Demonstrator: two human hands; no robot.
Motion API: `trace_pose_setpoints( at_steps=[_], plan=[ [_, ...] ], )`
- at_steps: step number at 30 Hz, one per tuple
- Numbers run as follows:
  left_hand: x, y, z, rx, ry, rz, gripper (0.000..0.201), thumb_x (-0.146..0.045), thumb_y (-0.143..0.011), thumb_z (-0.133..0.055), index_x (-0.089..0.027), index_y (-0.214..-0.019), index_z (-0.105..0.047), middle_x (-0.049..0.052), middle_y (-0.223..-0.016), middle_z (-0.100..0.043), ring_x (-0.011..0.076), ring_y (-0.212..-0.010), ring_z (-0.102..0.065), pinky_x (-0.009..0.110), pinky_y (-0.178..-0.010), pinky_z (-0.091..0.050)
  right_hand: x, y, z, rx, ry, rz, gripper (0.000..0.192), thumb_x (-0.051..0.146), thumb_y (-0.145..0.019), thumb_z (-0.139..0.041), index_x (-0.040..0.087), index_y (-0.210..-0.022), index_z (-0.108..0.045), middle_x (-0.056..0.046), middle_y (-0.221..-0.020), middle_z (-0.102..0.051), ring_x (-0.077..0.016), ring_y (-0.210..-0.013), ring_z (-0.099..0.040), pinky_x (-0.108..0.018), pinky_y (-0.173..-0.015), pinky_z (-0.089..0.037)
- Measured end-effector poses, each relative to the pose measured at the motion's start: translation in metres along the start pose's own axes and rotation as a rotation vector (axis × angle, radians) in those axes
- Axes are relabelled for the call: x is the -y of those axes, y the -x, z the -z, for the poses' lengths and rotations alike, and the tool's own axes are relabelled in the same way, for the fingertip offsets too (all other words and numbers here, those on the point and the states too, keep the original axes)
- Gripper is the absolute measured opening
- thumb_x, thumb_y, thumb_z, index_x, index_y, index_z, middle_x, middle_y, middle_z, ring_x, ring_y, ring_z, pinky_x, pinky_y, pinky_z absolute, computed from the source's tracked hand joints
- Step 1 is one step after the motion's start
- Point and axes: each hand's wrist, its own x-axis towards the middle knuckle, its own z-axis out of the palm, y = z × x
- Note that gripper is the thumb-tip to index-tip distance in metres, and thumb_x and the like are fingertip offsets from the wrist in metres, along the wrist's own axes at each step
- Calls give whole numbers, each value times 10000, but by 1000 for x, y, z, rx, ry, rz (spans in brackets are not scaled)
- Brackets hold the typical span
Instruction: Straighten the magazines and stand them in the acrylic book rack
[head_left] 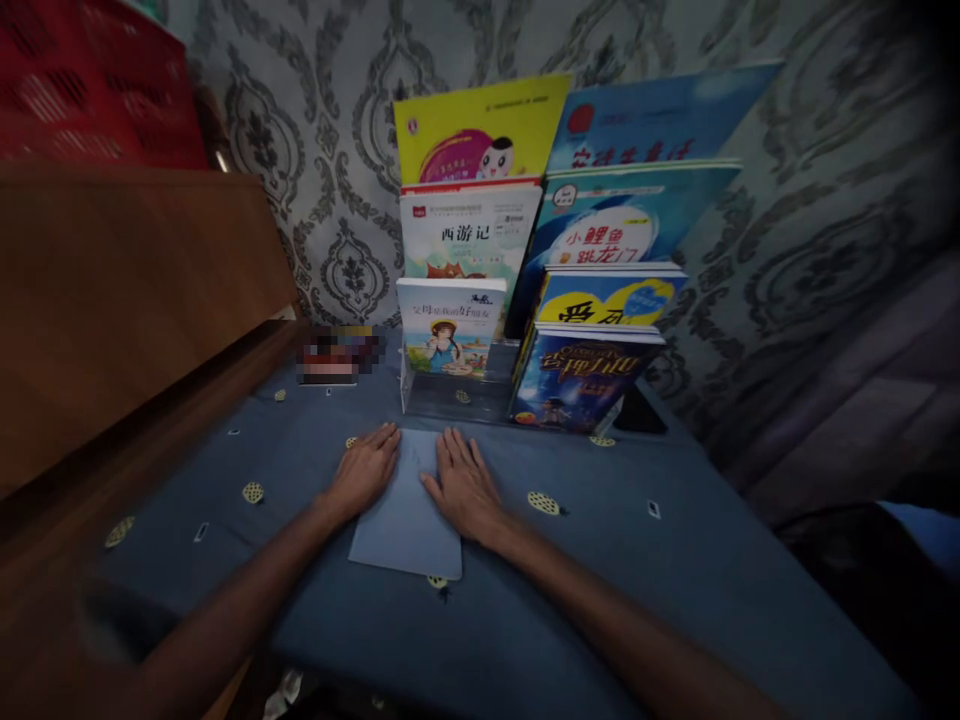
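Note:
A thin light-blue booklet (411, 520) lies flat on the table, its long side pointing away from me. My left hand (365, 468) rests on its left edge with the fingers stretched out. On the right edge lies my right hand (463, 485), palm down, fingers straight and the thumb out over the cover. Neither hand grips anything. Just beyond my fingertips stands a clear stepped book rack (457, 398). Its left column holds a white picture book (450, 325) in front, and its right column a dark blue book (585, 380).
A blue cloth with pineapple prints covers the table (600, 560). More books, among them a yellow one (480, 130) and a teal one (637, 210), rise behind. A blurred-out item (337, 355) lies at the back left. A wooden cabinet (135, 300) carries a red basket (97, 90).

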Motion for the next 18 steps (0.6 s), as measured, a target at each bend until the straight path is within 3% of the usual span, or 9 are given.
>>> trace_pose_setpoints(
  at_steps=[7,11,15,18],
  plan=[
    [-10,4,-1,-23,-112,127,375,-209,-991,-384,-164,-1322,-554,185,-1416,-562,295,-1247,-587,508,-1032,-467,7,51,-22,-55,-8,98,718,538,-968,-420,63,-1506,-405,-206,-1603,-302,-380,-1511,-195,-569,-1211,-233],
    [-16,5,6,-24,-90,140,351,-189,-977,-405,-158,-1280,-580,173,-1278,-638,297,-1165,-602,491,-985,-489,11,63,-19,-32,-22,117,738,562,-964,-423,57,-1503,-413,-208,-1604,-290,-409,-1506,-169,-592,-1210,-230],
    [-3,2,1,-106,237,180,394,-134,-891,-489,-172,-1270,-587,129,-1270,-653,258,-1195,-595,467,-1073,-443,14,63,-11,15,-44,107,762,551,-965,-427,19,-1508,-384,-229,-1609,-247,-414,-1505,-149,-577,-1217,-228],
    [8,-1,-7,-154,652,330,445,-148,-847,-499,-147,-1286,-573,114,-1185,-700,239,-1100,-662,422,-995,-516,12,63,-11,7,-72,106,756,532,-954,-463,32,-1514,-380,-214,-1609,-251,-400,-1507,-156,-566,-1221,-233]
  ],
)
